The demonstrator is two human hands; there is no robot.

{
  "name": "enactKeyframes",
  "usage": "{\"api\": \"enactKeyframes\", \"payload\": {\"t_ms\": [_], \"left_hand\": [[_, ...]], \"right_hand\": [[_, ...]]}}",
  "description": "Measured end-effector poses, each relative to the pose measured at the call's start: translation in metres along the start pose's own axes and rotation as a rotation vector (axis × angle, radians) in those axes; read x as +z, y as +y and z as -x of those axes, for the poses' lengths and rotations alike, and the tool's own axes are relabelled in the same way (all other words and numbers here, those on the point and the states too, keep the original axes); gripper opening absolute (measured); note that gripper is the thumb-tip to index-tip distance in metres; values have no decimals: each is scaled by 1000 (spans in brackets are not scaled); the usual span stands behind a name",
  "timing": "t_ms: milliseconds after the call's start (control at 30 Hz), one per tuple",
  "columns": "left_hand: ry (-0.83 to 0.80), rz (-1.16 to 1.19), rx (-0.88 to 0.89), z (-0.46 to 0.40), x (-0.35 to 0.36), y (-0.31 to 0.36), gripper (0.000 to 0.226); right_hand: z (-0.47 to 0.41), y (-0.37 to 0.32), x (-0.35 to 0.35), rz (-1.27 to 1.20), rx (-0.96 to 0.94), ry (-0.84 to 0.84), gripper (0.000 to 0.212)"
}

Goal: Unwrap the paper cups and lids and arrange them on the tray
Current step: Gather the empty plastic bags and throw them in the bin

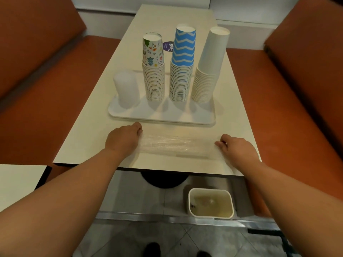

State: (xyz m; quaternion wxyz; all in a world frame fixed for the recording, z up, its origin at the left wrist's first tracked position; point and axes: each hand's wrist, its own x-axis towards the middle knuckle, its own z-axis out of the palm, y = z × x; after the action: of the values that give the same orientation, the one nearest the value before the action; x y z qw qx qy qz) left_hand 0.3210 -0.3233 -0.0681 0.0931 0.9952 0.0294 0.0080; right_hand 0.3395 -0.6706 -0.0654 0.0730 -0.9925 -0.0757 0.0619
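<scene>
The left hand point(123, 137) rests knuckles-up at one end of a clear plastic wrapper point(174, 144), fingers curled down onto it, and the right hand point(234, 148) pinches the other end between thumb and curled fingers; the film lies stretched flat between them on the bench point(89, 127), just in front of the white tray point(161, 117). On that tray, from its left end to its right, stand a frosted stack of lids point(126, 88), a stack of floral-print paper cups point(153, 71), a blue zigzag stack point(181, 67) and a plain white stack point(207, 71), all upside down and all seemingly bare of wrapping, so the arranging looks essentially finished and only the empty film is left. That film should be feather-light, limp and slippery, prone to cling and crumple rather than keep a shape; gathering it from both ends into a ball would likely control it better than lifting one corner. The cup stacks are tall and light, so a knock to the tray could topple them. A small bin point(210, 203) sits on the floor below the tray's right side, a likely place for the wrapper.
</scene>
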Motion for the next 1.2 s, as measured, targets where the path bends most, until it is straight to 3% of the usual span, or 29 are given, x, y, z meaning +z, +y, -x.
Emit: {"api": "enactKeyframes", "payload": {"t_ms": [67,133,233,267,333,433,700,800,900,1000,1200], "left_hand": [[11,-57,-3,1,4,4,25],[14,-74,3,2,7,7,22],[12,-73,-1,3,11,7,18],[12,-69,-3,4,12,7,18],[10,-61,3,4,12,7,19],[26,-50,14,7,13,5,23],[222,-87,-103,12,10,2,31],[297,-35,112,15,10,46,40],[-8,-59,351,26,18,102,51],[-264,-116,356,33,30,126,64],[-307,-150,178,39,24,56,71]], "right_hand": [[1,1,2,92,6,56,34],[2,-4,5,167,-40,218,27],[8,-30,9,86,-200,381,28],[11,-39,11,57,-269,365,37],[16,-52,15,17,-313,169,60],[22,-45,21,17,-157,-113,67],[26,-42,25,101,-52,-161,64],[25,-41,26,96,-52,-164,64],[25,-42,27,97,-40,-158,63],[25,-42,27,87,-36,-159,63],[25,-39,26,67,-49,-167,65]]}}
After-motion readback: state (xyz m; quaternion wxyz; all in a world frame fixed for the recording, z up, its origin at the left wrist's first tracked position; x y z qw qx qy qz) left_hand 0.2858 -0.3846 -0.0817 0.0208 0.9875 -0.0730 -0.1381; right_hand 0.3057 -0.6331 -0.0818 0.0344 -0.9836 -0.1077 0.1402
